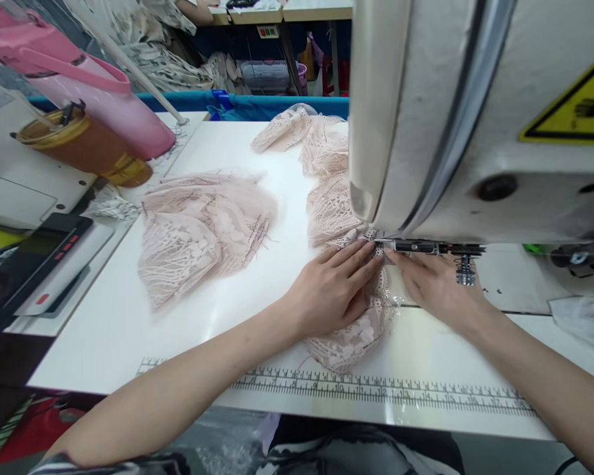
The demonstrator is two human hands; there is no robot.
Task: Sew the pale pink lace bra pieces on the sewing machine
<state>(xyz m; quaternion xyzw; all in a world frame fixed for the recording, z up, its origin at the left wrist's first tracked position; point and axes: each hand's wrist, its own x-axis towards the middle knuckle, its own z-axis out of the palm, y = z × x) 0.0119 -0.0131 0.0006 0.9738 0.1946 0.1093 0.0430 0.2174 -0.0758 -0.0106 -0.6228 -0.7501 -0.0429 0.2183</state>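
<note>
Lace piece (356,336) lies pinned flat under the left hand (334,290). Right hand (433,284) steadies it beside the presser foot (465,267); neither grip closes on anything

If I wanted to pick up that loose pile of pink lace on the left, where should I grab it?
Probably best to pinch the lace pile at its bunched, ruffled top near the middle, coming down from above. It lies loose and crumpled on the white table, apart from the lace piece under the left hand and right hand, so folds stand up there while the edges lie thin and flat.
</note>
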